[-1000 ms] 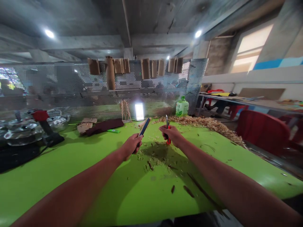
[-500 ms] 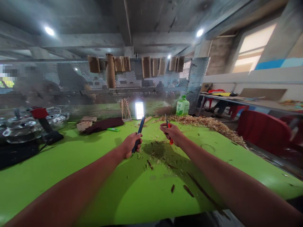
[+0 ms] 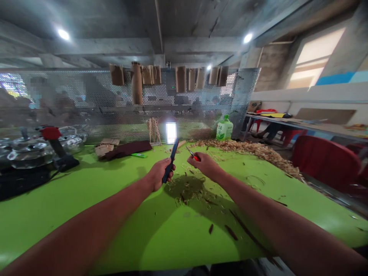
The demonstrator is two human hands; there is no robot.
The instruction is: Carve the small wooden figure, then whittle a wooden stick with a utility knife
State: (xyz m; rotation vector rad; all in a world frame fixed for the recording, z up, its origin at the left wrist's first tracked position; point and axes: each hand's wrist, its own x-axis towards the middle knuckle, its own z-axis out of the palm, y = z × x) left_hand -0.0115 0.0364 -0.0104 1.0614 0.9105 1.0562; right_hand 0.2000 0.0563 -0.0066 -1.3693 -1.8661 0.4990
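My left hand [image 3: 159,174] grips a slim dark blue stick [image 3: 171,161], which stands tilted up from my fist. My right hand [image 3: 202,165] holds a red-handled utility knife [image 3: 193,155], its short blade pointing left toward the stick. The two hands are close but apart. Both hover above a bright green table [image 3: 71,188]. Fine wood shavings [image 3: 184,189] and dark slivers lie scattered below them, and a long heap of pale wood shavings [image 3: 247,150] runs along the far side.
A perforated metal screen [image 3: 201,103] with brown paper bags hanging from it stands behind the table, and people show dimly through it. Metal pots [image 3: 28,157] and a red-topped tool [image 3: 50,133] sit left. A green bottle [image 3: 224,128] stands far right of centre; a red chair [image 3: 324,161] sits right.
The knife has turned from nearly upright to pointing left, with my right hand slightly lower. The blue stick now leans a little more to the right. The view has shifted slightly.
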